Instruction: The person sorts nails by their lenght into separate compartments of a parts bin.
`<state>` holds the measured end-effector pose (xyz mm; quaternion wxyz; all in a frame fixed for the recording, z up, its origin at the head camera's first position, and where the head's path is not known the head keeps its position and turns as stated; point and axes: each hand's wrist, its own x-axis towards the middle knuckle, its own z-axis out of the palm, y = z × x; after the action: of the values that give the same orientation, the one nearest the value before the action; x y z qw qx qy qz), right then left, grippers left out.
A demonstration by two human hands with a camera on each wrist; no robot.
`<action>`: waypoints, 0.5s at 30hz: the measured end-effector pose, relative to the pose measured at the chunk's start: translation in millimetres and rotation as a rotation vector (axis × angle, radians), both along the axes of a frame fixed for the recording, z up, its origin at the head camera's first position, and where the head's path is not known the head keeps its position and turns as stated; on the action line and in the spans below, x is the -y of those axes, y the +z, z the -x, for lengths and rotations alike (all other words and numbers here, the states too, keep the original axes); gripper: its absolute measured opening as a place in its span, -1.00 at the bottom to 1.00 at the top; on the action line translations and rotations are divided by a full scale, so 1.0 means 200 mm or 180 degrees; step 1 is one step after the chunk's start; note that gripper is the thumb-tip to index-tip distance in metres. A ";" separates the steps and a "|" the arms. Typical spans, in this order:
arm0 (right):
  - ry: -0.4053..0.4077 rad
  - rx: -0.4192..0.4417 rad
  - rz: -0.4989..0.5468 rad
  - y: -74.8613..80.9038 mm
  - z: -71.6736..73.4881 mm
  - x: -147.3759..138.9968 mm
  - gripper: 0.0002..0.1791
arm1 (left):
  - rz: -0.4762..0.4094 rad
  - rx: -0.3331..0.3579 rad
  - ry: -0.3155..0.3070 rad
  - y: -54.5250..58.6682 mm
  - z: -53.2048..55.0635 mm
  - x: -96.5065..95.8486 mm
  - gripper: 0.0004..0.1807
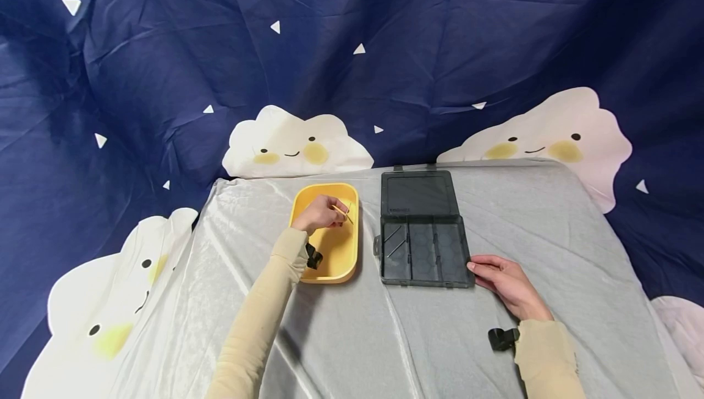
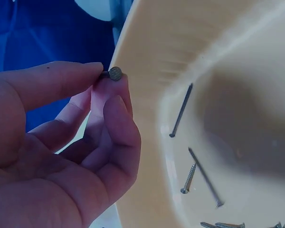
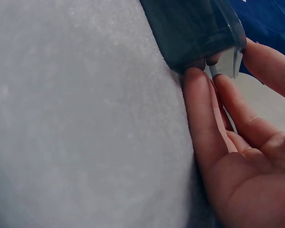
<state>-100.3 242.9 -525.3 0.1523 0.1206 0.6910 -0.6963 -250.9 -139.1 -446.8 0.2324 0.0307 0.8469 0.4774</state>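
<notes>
Over the yellow bin (image 1: 330, 274), my left hand (image 1: 324, 212) pinches a nail (image 2: 115, 73) between thumb and fingertips, its round head facing the wrist camera. Below it in the bin lie a long nail (image 2: 182, 110), another nail (image 2: 206, 178) and a short screw (image 2: 188, 178), with several more screws at the lower edge of that view. To the right, a dark see-through compartment box (image 1: 423, 252) lies with its lid (image 1: 419, 194) raised. Its left compartment holds two nails (image 1: 396, 248). My right hand (image 1: 508, 283) grips the box's right side, thumb at the rim and fingers lower down.
A grey plush cloth (image 1: 352, 338) covers the table under both containers. Behind it hangs a dark blue curtain (image 1: 319, 75) printed with clouds and triangles. Each wrist carries a small black camera mount (image 1: 503, 339).
</notes>
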 end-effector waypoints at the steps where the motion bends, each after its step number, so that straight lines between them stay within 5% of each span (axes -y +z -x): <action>1: -0.0001 -0.0003 0.0004 0.00 0.00 0.00 -0.45 | -0.0024 0.0009 0.0008 0.00 0.00 0.00 -0.75; 15: 0.0003 -0.0017 -0.0032 0.00 0.00 0.00 -0.47 | -0.0323 0.0076 -0.0012 0.07 -0.04 -0.06 -0.78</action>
<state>-100.2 243.0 -524.9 0.1502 0.1192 0.6950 -0.6930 -243.8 -128.1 -432.4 0.2416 0.0383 0.8187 0.5196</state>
